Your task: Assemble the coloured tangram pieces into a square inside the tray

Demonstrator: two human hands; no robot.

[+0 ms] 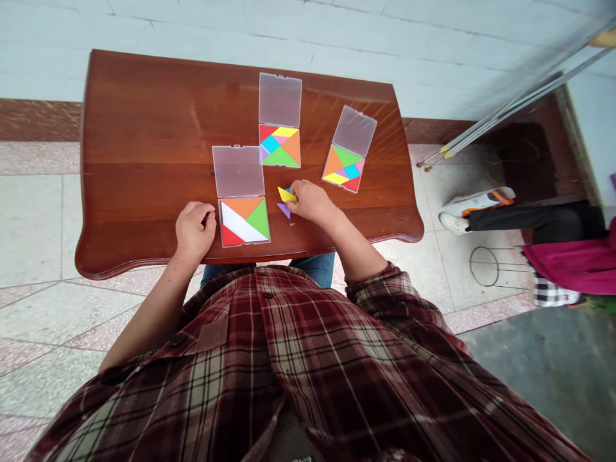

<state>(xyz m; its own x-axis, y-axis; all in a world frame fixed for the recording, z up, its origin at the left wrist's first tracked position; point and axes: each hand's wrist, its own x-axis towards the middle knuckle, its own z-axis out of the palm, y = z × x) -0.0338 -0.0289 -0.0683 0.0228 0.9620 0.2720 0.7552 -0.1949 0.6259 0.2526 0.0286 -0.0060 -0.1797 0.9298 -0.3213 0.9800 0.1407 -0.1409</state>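
My right hand point(308, 200) pinches a yellow parallelogram tangram piece point(285, 195) just above the table. Under and beside those fingers lie a purple triangle piece point(284, 210) and a blue piece point(288, 190), partly hidden. Left of them an open tangram case point(268, 218) holds orange, green and red pieces, with a bare white strip running diagonally between them. Its clear lid point(239, 172) is folded back away from me. My left hand point(196, 226) rests on the table by the case's left side, fingers curled in, with nothing visible in it.
Two more open cases, a middle tangram set point(283, 154) and a right tangram set point(343, 168), lie farther back, filled with coloured pieces. The brown wooden table point(144, 141) stands against a pale wall. Crutches point(486, 128) and a seated person's leg point(510, 221) are to the right.
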